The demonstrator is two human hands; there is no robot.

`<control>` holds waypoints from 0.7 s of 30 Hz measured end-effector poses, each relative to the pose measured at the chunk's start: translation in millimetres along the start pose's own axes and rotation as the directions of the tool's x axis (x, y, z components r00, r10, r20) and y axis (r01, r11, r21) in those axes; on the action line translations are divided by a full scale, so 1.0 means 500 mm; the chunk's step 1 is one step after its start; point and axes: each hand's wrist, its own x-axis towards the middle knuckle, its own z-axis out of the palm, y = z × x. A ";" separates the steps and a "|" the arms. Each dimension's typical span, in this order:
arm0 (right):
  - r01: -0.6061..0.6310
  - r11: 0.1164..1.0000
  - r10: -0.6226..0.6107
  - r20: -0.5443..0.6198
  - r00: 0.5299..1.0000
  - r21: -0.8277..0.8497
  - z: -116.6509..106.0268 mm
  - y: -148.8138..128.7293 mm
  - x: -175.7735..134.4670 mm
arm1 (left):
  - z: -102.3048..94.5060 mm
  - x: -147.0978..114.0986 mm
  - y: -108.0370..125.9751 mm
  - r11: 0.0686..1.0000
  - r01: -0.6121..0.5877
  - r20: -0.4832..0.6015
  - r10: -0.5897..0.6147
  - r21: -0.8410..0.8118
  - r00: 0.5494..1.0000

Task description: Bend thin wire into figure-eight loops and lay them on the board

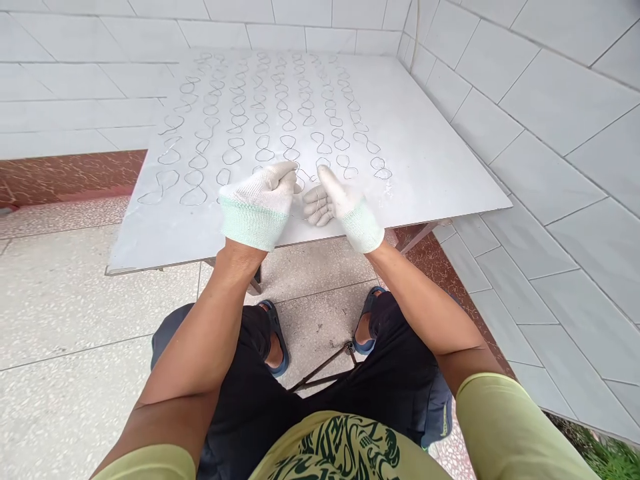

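The person's yellow-green shirt (325, 447), with a dark print, is nearest, then dark trousers (280, 420). Grass (617, 457) shows off to the right. Between the knees is a thin metal frame (325, 373), and the feet, in blue sandals (283, 333), stand apart on the speckled floor (320, 320) below the table's near edge.

Both hands wear white gloves with pale green cuffs and hang at the middle of the near edge of the white table (435, 153). The left hand (263, 190) is curled, thumb and fingers together; I cannot tell whether they pinch a wire. The right hand (333, 200), just beside it, has its thumb raised apart from its half-curled fingers; a thin line seems to cross those fingers, too faint to tell whether it is wire.

Beyond and around the hands, twisted wires (194, 187), mostly figure-eights, lie in long rows from near the front edge to the far edge. They fill the left and middle of the table; the right edge and near-right corner lie well apart from them.

Tiled walls (565, 113) stand behind the far edge and along the right, with a cable (416, 33) hanging by the far-right corner.
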 end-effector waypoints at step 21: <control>-0.021 0.996 0.028 0.075 0.997 -0.089 -0.006 -0.026 -0.041 | -0.078 0.029 -0.038 0.998 -0.045 0.093 0.048 -0.034 0.995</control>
